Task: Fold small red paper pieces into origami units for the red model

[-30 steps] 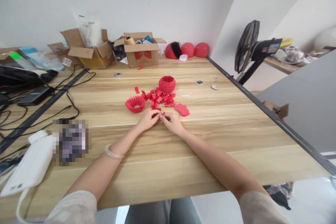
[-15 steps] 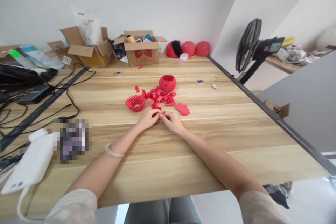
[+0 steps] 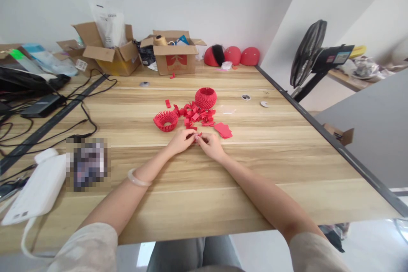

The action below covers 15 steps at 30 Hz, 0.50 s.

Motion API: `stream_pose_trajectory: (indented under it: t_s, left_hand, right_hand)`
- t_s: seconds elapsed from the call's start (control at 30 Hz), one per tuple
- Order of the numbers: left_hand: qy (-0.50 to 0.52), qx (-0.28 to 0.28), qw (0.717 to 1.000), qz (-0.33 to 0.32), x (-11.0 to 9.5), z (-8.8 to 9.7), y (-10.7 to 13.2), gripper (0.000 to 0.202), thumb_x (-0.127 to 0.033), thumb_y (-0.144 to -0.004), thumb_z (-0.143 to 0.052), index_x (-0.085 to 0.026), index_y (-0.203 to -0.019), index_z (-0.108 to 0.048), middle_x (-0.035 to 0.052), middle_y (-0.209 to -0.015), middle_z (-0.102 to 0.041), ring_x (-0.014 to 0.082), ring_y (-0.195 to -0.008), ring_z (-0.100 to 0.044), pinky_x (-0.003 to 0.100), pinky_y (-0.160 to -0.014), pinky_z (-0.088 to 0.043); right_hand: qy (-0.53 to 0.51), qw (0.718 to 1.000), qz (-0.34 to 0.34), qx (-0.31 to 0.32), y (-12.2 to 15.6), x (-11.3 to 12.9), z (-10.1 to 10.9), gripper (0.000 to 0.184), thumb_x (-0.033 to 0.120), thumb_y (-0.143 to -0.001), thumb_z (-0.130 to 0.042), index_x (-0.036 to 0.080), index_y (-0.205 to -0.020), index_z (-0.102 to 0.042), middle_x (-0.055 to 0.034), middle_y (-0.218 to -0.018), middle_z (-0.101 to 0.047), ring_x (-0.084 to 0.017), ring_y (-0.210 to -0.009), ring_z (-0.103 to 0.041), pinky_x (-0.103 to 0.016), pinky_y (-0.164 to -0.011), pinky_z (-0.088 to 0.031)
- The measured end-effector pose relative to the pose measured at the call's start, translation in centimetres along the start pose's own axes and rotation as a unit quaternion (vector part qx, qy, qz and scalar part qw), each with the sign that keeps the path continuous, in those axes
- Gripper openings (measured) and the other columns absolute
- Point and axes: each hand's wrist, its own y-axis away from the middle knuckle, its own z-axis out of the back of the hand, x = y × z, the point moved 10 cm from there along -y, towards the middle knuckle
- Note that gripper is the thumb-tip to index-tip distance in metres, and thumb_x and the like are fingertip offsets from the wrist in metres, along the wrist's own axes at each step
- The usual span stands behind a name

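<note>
A person's view down onto a pale wooden table, with a loose pile of folded red paper pieces near its middle. Just on the near side of that pile, the left hand and the right hand meet fingertip to fingertip, both pinching one small red paper piece held low over the wood. A pale bracelet circles the left wrist. Touching the pile's left edge is a spiky red paper ring; at its far edge stands a round red paper bowl; to its near right lies a flat stack of red sheets. Well beyond the pile, open cardboard boxes line the wall, and dark cables trail far to its left. The piece is tiny and gripped only at the fingertips, so it could probably slip, crease wrongly or tear if pinched unevenly. The hands work close to the pile, so a stray knuckle might scatter the loose pieces or nudge the spiky ring. The fingers cover most of the held piece, so its shape and folds cannot be made out. A blurred square hides something far to the pile's near left, and both elbows are cut off at the bottom edge.
</note>
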Motion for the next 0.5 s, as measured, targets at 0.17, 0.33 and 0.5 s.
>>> stream_pose_trajectory:
  t_s: [0.17, 0.33, 0.5]
  left_hand:
    - [-0.009, -0.002, 1.0, -0.002, -0.14, 0.1, 0.04, 0.027, -0.029, -0.085, -0.046, -0.013, -0.083, -0.068, 0.0049, -0.074, -0.068, 0.0126, -0.059, -0.053, 0.021, -0.056, -0.035]
    - [-0.007, -0.003, 1.0, -0.008, -0.42, 0.15, 0.01, 0.027, -0.029, -0.085, -0.046, -0.013, -0.082, -0.067, 0.0039, -0.071, -0.066, 0.0114, -0.056, -0.051, 0.021, -0.054, -0.034]
    - [0.033, -0.003, 0.999, 0.006, -0.02, 0.13, -0.16, 0.027, -0.03, -0.084, -0.047, -0.012, -0.079, -0.067, 0.0033, -0.068, -0.064, 0.0113, -0.056, -0.05, 0.021, -0.054, -0.035]
  right_hand:
    - [-0.004, 1.0, -0.006, 0.004, 0.01, -0.13, -0.09, 0.037, 0.041, -0.084, -0.044, 0.016, -0.059, -0.053, 0.0005, -0.052, -0.049, -0.01, -0.049, -0.04, -0.023, -0.05, -0.032]
    - [-0.001, 1.0, -0.001, 0.003, 0.0, -0.03, -0.05, 0.036, 0.041, -0.084, -0.044, 0.016, -0.059, -0.053, 0.0008, -0.052, -0.048, -0.01, -0.05, -0.04, -0.022, -0.05, -0.032]
    - [-0.011, 1.0, -0.001, 0.002, -0.01, -0.01, 0.04, 0.035, 0.039, -0.084, -0.044, 0.016, -0.06, -0.054, 0.0005, -0.052, -0.049, -0.01, -0.05, -0.041, -0.023, -0.051, -0.032]
